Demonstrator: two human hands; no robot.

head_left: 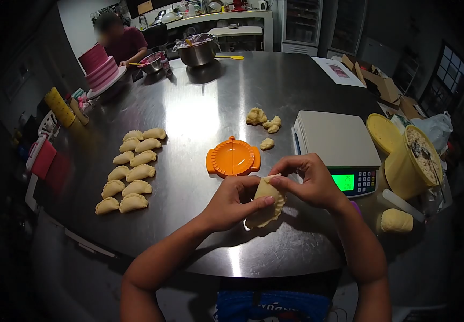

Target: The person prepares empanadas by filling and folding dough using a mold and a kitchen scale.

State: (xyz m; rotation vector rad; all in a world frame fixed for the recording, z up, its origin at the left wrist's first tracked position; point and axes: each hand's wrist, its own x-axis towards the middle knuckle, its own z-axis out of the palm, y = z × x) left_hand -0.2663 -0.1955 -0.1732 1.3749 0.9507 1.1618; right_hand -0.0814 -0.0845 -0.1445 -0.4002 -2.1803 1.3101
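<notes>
A half-moon dough turnover [267, 206] with a crimped edge is held between both hands, above the near side of the metal table. My left hand [236, 199] grips its left side, the thumb lying across the front. At the upper end, my right hand [308, 181] pinches the dough with thumb and index finger. Just beyond the hands lies an orange dumpling mould [233, 157], opened flat, with nothing in its round hollow. Several crimped turnovers [133, 173] stand in two columns on the left. Loose dough scraps [257, 116] rest behind the mould.
A digital scale [337, 140] with a lit green display is on the right. Beside it are a yellow tub of filling [411, 163] and a dough block [396, 220]. At the back are a steel pot [198, 52], a pink tiered cake [101, 68] and a seated person [123, 40].
</notes>
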